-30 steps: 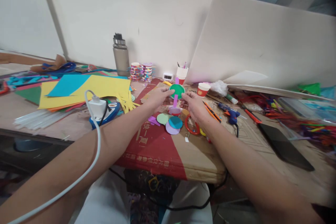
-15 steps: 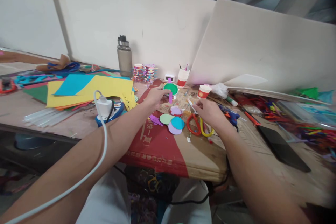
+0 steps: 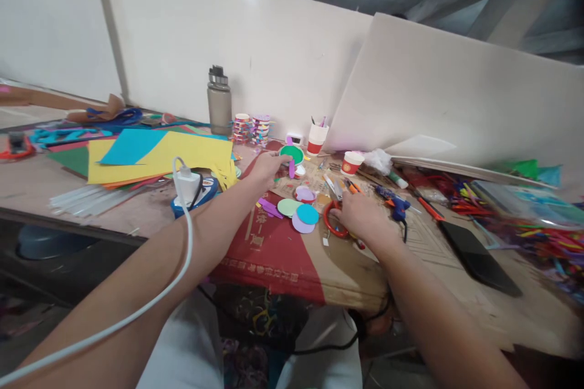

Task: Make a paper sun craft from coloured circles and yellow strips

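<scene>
My left hand [image 3: 270, 170] is closed on the rim of a small round paper piece, perhaps a cup, with a green disc [image 3: 292, 154] on it and purple strips sticking out above and below. Over the scissors [image 3: 334, 223] lies my right hand [image 3: 365, 214]; its thumb is at the red handle loop and its palm covers the yellow one. The fingertips are partly hidden. Between the hands are a pale green paper disc [image 3: 289, 207], a blue disc [image 3: 308, 214] overlapping a lilac one, and purple paper strips [image 3: 270, 208].
A bottle [image 3: 219, 102], decorated cup stacks [image 3: 260, 130] and a cup of pens [image 3: 317, 137] stand along the back. Yellow paper sheets [image 3: 182, 155] and a power strip [image 3: 196, 191] with a white cable are left. Right are a glue gun [image 3: 395, 203] and a phone [image 3: 479, 257].
My right hand has moved from beside the scissors' blades down over their handles, covering the yellow loop. My left hand still holds the green-disc piece, slightly shifted in view.
</scene>
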`<act>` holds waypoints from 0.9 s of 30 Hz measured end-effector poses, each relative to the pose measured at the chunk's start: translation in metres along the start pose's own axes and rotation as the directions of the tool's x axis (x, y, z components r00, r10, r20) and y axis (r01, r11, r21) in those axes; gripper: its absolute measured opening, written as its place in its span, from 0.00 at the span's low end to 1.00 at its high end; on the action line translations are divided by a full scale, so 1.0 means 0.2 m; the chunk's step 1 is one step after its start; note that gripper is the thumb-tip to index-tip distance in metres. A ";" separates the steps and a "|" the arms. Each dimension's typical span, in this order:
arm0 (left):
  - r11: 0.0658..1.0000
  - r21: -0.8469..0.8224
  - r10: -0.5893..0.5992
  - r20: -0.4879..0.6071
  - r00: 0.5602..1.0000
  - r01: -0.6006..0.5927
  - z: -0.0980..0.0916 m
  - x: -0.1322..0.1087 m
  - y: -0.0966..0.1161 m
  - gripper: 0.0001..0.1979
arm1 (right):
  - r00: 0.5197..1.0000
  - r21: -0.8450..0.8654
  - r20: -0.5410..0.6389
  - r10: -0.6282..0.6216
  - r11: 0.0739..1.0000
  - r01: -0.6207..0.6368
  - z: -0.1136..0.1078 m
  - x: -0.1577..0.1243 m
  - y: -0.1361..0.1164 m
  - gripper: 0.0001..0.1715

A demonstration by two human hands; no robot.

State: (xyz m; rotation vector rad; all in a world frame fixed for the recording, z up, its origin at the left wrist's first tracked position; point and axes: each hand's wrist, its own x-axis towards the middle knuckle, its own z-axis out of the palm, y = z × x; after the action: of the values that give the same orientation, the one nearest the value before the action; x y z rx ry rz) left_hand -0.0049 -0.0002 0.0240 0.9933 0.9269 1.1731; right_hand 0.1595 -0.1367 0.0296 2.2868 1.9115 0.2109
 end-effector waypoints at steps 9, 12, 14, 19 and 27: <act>0.999 -0.027 0.038 0.031 0.999 -0.037 -0.03 0.05 -0.04 0.09 | 0.995 0.066 0.078 -0.059 0.996 0.054 -0.01 0.06 0.04 0.19; 0.998 0.036 0.052 0.015 0.999 -0.052 -0.03 0.06 -0.06 0.08 | 0.989 0.076 0.119 -0.085 0.994 0.077 -0.03 0.08 0.06 0.21; 0.997 0.062 0.047 0.028 0.998 -0.049 -0.04 0.05 -0.06 0.08 | 0.986 0.090 0.139 -0.094 0.993 0.082 -0.04 0.09 0.08 0.20; 0.994 0.061 0.086 0.059 0.995 -0.089 -0.05 0.07 -0.07 0.08 | 0.976 0.126 0.183 -0.116 0.988 0.094 -0.06 0.13 0.15 0.16; 0.992 0.080 0.094 0.072 0.993 -0.100 -0.04 0.08 -0.07 0.06 | 0.951 0.234 -0.218 -0.220 0.934 0.270 -0.08 0.05 0.32 0.23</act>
State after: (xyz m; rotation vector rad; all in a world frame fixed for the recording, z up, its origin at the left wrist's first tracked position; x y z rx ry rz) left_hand -0.0065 0.0153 0.0067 1.1504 0.8875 1.1819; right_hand 0.2198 -0.1377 0.0581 2.2165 2.4336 0.1575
